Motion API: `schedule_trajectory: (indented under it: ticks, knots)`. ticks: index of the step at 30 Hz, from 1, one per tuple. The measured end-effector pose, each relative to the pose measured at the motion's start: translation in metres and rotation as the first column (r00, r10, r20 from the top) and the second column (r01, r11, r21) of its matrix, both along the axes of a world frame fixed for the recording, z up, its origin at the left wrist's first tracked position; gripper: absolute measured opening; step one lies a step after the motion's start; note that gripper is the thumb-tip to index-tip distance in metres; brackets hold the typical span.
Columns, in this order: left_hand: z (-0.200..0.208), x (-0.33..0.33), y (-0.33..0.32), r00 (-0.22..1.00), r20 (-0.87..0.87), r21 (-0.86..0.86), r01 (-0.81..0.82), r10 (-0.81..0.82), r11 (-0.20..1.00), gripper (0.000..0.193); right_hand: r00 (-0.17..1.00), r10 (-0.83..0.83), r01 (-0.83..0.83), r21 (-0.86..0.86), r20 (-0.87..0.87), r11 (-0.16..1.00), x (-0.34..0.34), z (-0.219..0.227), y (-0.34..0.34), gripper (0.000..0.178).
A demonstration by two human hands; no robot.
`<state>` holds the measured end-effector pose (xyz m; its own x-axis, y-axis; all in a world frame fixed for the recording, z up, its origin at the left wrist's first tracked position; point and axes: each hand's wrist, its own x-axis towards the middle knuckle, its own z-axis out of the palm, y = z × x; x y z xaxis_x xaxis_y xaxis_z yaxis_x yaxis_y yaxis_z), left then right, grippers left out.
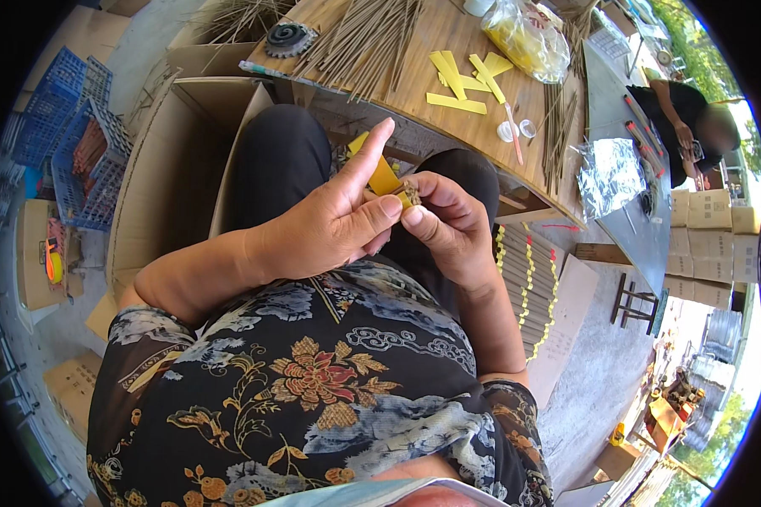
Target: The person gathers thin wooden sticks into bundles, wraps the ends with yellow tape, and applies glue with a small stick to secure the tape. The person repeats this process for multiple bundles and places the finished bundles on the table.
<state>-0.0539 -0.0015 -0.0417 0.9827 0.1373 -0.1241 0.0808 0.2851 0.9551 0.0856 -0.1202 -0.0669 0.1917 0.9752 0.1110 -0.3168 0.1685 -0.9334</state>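
Above my lap, both hands meet on a bundle of thin brown sticks (413,193) seen end-on, with a yellow paper strip (384,177) around it. My left hand (338,211) is closed on it, its thumb pressed to the strip near the bundle's end and its index finger stretched out past it. My right hand (450,221) pinches the same end between thumb and fingers. Most of the bundle's length is hidden behind my hands. Ahead on the wooden table lie more yellow paper strips (457,103) and many loose brown sticks (359,46).
A large open cardboard box (165,169) stands at my left, beyond it blue plastic crates (84,160). Banded stick bundles (524,283) lie at my right. On the table (482,139) are a clear bag (528,38) and a brush (513,135). A person (681,127) sits far right.
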Motion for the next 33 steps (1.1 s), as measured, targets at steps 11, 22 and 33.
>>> schedule_trajectory:
  ticks: [11,22,33]
  knots:
    - [-0.012,0.003,0.001,0.992,-0.054,-0.147,0.101,-0.110,0.984,0.076,0.990,0.095,-0.087,-0.084,0.102,0.993,0.017,0.007,-0.005,0.018]
    - [-0.009,0.001,0.001,0.980,-0.092,-0.172,0.159,-0.176,0.972,0.073,0.737,-0.043,-0.112,0.184,0.675,0.977,0.027,0.015,0.004,0.017]
    - [-0.016,0.002,0.005,0.980,-0.047,-0.389,0.163,-0.196,0.907,0.064,0.635,-0.092,-0.254,0.319,0.767,0.913,0.033,0.018,0.010,0.015]
